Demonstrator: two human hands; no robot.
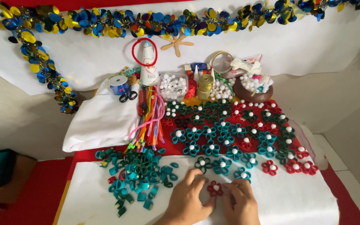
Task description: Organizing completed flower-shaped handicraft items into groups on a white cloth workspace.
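Both my hands rest on a white sheet [296,200] at the bottom middle of the view. Between their fingertips lies a small red paper flower [215,188] with a white pom-pom centre. My left hand [187,201] pinches the flower's left side and my right hand [240,201] pinches its right side. Just beyond my fingers lie teal flowers [221,165] of the same kind. A heap of loose teal and green paper loops [137,175] sits to the left of my left hand.
Rows of finished teal, green and red flowers [246,129] cover a red cloth. Behind them stand a box of white pom-poms [173,86], a brown bowl [253,92], a tape roll [118,84], scissors [128,96], pipe cleaners [151,118] and a folded white cloth [101,118]. Tinsel garland [117,23] hangs above.
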